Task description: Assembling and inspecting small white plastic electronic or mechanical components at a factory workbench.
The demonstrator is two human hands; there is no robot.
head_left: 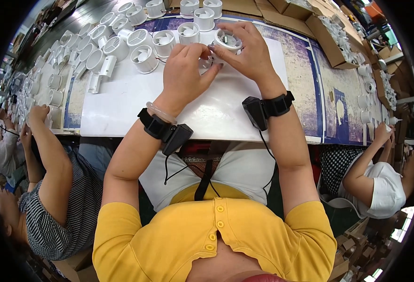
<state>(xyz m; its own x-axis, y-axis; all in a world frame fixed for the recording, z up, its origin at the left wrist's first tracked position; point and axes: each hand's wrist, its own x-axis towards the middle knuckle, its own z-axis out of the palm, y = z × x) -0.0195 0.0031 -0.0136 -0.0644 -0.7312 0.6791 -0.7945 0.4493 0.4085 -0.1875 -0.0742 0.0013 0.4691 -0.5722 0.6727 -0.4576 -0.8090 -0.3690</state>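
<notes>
Where the fingertips meet: both hands close on one small white fan housing, held just above the white sheet at the far middle of the bench.
Right hand: fingers curled around the housing's far and right rim, thumb pressed at its near edge; clamped on it.
Left hand: fingers bunched together, tips pinching at the housing's left lower side, touching the right thumb; what sits between the tips is too small to tell.
Fan housing: round, white, open face tilted toward the person, a darker part showing inside.
Wrists: a black strap with a small black box on each, the left box hanging below the wrist, the right box on the inner side; thin black cables run down toward the lap. A clear bangle sits on the left wrist.
Just beyond the hands: rows of like white fan housings stand on the sheet, well packed, reaching to the far left.
Bench: worn blue and cream surface to the right of the sheet.
Far right: cardboard boxes holding small white parts.
Either side: a person in a striped top at left, a person in white at right, each with hands at the bench edge.
</notes>
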